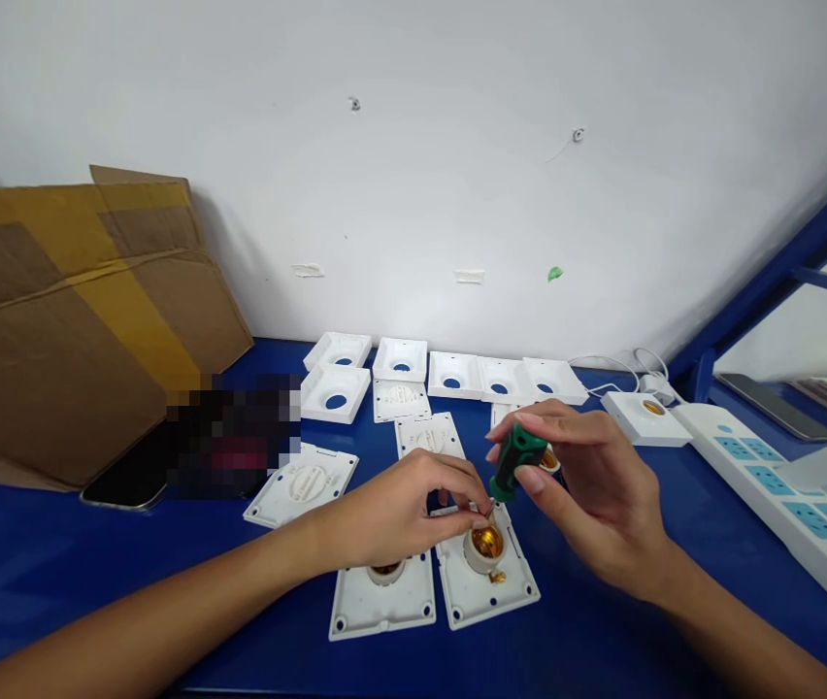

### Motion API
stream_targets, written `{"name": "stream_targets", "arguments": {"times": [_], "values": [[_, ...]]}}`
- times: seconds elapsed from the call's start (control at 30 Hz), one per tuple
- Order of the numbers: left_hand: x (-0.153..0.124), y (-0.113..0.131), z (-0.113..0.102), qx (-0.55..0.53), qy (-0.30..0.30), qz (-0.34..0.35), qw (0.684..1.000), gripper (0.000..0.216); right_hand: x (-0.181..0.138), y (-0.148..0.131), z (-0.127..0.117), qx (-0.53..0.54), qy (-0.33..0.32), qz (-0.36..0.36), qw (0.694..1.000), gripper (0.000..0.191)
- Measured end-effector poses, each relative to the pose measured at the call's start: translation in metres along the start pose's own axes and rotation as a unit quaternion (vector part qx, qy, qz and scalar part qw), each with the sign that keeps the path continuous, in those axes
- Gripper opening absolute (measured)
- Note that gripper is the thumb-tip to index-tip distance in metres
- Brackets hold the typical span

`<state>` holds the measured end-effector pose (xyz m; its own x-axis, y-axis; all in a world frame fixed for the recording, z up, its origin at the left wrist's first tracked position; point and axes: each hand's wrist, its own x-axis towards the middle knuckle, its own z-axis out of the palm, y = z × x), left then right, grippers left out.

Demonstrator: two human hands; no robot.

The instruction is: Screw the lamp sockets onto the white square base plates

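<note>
A short screwdriver [516, 462] with a green and black handle is gripped by the fingers of my right hand [607, 495], its tip pointing down. My left hand [417, 500] pinches close to that tip, at the rim of a round lamp socket [482, 555] with a brass-coloured inside. What lies between the left fingertips is too small to make out. The socket sits on a square white plate [468, 600], with a small brass piece [497, 577] beside it. To the left, a second white plate [384, 614] also bears a socket, partly hidden under my left hand.
White square covers [337, 393] with round holes line the wall, with several flat plates [306, 483] before them. A cardboard box [56, 330] and a dark phone [129, 476] are at left. On the right are a socketed white box [639, 419] and a power strip [770, 485].
</note>
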<state>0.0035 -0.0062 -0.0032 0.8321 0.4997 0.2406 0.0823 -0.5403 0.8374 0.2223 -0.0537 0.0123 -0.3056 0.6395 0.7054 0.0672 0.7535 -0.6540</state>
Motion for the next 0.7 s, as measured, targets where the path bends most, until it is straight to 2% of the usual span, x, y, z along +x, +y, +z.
{"name": "stream_targets", "arguments": {"times": [0.17,0.4,0.57,0.7], "values": [[-0.0004,0.0018,0.0003,0.015,0.002,0.009,1.0,0.01,-0.001,0.0006,-0.0012,-0.032,0.004,-0.029,0.999,0.061],[-0.0011,0.001,0.0007,0.009,0.0,0.003,1.0,0.011,0.0012,-0.0039,0.0009,-0.011,-0.016,-0.01,1.0,0.058],[-0.0009,0.0003,0.0004,0.026,-0.01,0.022,0.999,0.013,0.005,0.0,-0.0011,-0.055,0.034,-0.049,0.997,0.06],[-0.001,0.0004,0.0007,0.033,-0.01,0.022,0.999,0.012,0.0035,0.0001,-0.003,-0.052,0.021,-0.049,0.997,0.058]]}}
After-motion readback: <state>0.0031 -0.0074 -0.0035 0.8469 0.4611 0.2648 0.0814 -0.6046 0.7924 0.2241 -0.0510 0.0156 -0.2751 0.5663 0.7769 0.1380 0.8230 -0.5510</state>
